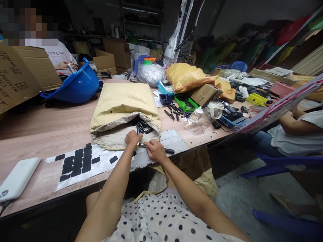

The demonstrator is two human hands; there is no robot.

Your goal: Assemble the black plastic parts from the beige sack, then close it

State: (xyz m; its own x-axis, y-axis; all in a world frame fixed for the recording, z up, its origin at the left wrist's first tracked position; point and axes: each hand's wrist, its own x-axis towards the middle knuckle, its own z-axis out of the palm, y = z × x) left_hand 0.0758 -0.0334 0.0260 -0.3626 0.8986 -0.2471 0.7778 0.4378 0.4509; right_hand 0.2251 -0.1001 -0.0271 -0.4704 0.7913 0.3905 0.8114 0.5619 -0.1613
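Observation:
A tool with a black handle [169, 151] and a shiny metal end lies under my right hand [155, 150], whose fingers are curled over its middle. Its exact kind does not show. My left hand [133, 138] is closed at the mouth of a large yellow woven sack [126, 97], just left of the metal end; what its fingers hold is hidden. Several black rod-shaped parts [142, 126] lie in the sack's open mouth, beyond my hands. Below both hands is a flat grey cardboard sheet [174, 140] at the table's front edge.
Black stickers [83, 159] on a white sheet and a white power bank [19, 178] lie left. A blue basin [75, 85] stands behind. Right are loose black parts [174, 112], a green tray [185, 103] and a clear bottle [195, 116]. Other people sit far left and right.

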